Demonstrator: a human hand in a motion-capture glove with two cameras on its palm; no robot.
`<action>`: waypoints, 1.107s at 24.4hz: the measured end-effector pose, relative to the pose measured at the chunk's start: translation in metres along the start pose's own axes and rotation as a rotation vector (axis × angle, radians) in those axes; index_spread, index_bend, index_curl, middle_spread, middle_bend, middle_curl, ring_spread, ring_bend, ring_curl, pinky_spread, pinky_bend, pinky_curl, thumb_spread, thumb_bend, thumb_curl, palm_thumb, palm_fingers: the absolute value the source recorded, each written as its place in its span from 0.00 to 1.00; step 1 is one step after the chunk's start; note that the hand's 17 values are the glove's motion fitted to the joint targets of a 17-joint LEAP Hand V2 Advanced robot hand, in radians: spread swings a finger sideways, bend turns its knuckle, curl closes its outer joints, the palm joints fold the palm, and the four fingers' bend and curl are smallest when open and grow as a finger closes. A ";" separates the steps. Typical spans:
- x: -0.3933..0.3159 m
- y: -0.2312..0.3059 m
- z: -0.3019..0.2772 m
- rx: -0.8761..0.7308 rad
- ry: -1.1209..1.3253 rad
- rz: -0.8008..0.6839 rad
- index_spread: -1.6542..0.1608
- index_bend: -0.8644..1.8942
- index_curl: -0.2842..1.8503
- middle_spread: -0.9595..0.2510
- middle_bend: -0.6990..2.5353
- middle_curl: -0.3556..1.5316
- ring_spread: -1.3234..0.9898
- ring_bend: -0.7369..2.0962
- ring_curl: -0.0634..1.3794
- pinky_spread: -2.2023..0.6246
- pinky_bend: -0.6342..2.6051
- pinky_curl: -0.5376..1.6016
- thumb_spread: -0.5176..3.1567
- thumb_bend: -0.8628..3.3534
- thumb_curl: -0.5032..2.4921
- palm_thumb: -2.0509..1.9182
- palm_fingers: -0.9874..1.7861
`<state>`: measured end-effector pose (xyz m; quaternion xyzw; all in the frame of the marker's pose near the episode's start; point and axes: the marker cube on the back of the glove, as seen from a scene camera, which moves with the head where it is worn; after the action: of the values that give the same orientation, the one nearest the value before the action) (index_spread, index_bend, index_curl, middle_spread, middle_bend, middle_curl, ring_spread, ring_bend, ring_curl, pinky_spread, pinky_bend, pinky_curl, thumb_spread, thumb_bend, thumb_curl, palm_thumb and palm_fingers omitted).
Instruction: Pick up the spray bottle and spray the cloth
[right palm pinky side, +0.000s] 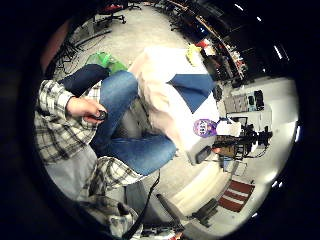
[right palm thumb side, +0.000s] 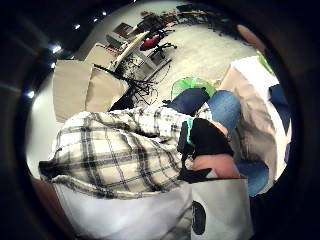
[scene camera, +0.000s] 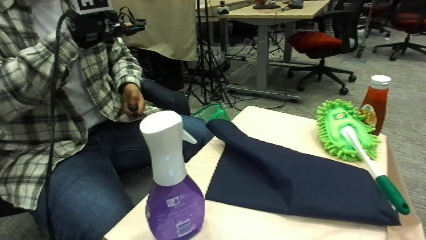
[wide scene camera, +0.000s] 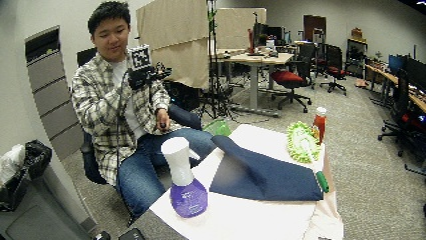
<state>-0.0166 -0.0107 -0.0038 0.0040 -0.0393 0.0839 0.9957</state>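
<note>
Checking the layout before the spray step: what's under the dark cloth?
The navy cloth lies on the cream-covered table, which shows around its edges. One end is bunched up; whether anything sits beneath the fabric cannot be seen.

Spray bottle (scene camera: 172, 192): glossy purple plastic body, paper-looking label, smooth matt white plastic trigger head. Navy cloth (scene camera: 293, 177): matt woven fabric, soft folds. Table (scene camera: 266, 222) top covered in a matt cream sheet, smooth. Duster mop (scene camera: 345, 129): fuzzy lime-green chenille head, smooth white and green plastic handle. Ketchup bottle (scene camera: 375, 102): shiny red plastic, white cap. Person's shirt (scene camera: 30, 95): plaid flannel-like cloth; jeans (scene camera: 100, 175): blue denim.
</note>
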 end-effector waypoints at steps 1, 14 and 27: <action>-0.002 0.000 0.000 0.001 -0.015 0.008 0.82 0.41 0.17 0.78 0.28 0.21 0.60 0.35 0.08 0.81 0.27 0.27 0.25 0.27 0.20 0.62 0.46; -0.009 0.002 -0.003 0.016 -0.127 -0.048 0.75 0.40 0.23 0.77 0.27 0.26 0.62 0.36 0.14 0.84 0.26 0.33 0.40 0.26 0.25 0.64 0.44; 0.075 0.014 -0.003 0.068 -0.035 0.028 0.77 0.36 0.24 0.80 0.29 0.30 0.58 0.42 0.21 0.85 0.28 0.36 0.44 0.25 0.28 0.67 0.54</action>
<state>0.0549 0.0151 -0.0011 0.0388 -0.0541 0.0991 0.9928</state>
